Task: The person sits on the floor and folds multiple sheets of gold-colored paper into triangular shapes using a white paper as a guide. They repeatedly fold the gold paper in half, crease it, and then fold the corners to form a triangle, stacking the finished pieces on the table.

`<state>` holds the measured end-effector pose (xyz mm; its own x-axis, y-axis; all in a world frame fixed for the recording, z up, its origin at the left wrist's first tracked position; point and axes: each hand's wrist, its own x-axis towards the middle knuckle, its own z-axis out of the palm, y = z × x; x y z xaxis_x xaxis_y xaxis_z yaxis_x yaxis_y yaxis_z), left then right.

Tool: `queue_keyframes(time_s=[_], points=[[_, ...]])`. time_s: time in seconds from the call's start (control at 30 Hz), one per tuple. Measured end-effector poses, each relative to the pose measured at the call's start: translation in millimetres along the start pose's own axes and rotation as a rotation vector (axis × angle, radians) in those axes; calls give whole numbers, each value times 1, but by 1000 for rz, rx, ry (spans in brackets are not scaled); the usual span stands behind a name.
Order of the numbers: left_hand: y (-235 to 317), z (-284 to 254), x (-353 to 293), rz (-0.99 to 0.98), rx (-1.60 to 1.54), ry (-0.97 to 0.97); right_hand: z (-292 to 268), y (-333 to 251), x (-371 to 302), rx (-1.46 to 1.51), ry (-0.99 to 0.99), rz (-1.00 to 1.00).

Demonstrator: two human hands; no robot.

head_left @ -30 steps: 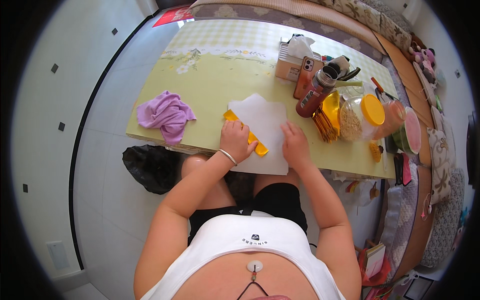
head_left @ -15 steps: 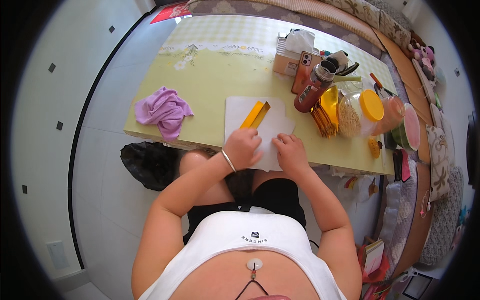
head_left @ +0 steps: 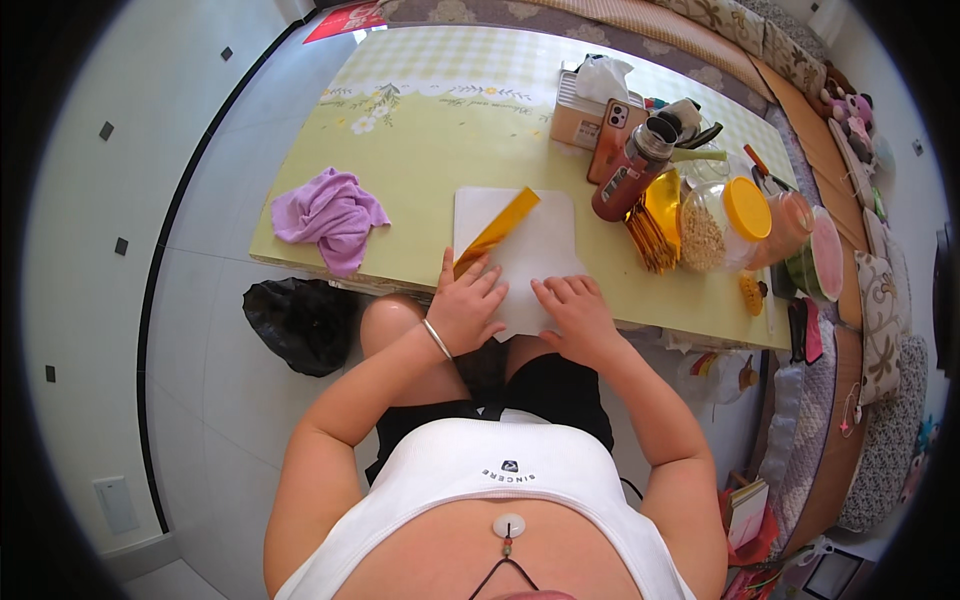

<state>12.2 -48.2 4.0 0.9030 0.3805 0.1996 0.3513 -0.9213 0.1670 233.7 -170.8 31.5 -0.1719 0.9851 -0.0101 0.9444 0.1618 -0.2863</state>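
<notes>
A shiny gold foil strip (head_left: 505, 225) lies slantwise across a white sheet (head_left: 548, 235) at the near edge of the table. My left hand (head_left: 466, 308) has its fingers spread, the fingertips resting at the strip's near end. To the right, my right hand (head_left: 580, 316) lies with outstretched fingers on the sheet's near right part and grips nothing. The sheet's near corner reaches past the table edge, between my hands.
A purple cloth (head_left: 328, 220) lies crumpled at the left. Crowding the right side are a tissue box (head_left: 578, 118), a phone (head_left: 614, 135), an open dark red flask (head_left: 630, 180), gold packets (head_left: 655, 225), a yellow-lidded jar (head_left: 705, 225) and a cut watermelon (head_left: 822, 255).
My left hand has let go of the gold strip and spread its fingers, shifting slightly left and nearer. The strip, earlier showing two bands, now looks like one flat band.
</notes>
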Motion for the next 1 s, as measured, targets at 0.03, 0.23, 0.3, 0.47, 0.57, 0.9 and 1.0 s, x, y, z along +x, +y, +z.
queue_keyframes(time_s=[0.03,0.23,0.3,0.47,0.57,0.9,1.0], points=[[-2,2,-1,12,-24,15,3,-2,2,-21,-17,2],[-8,-16,-2,53,-75,241,24,1,5,-166,141,-51],[-7,-23,-1,33,-73,335,31,5,8,-148,93,-59],[-14,-6,-4,-63,-146,206,32,5,7,-165,129,-92],[-9,1,-6,-16,-162,194,26,4,6,-128,125,-93],[9,-7,-15,106,144,-176,23,3,1,-126,119,-86],[3,19,-24,104,262,58,27,4,-2,-71,192,-83]])
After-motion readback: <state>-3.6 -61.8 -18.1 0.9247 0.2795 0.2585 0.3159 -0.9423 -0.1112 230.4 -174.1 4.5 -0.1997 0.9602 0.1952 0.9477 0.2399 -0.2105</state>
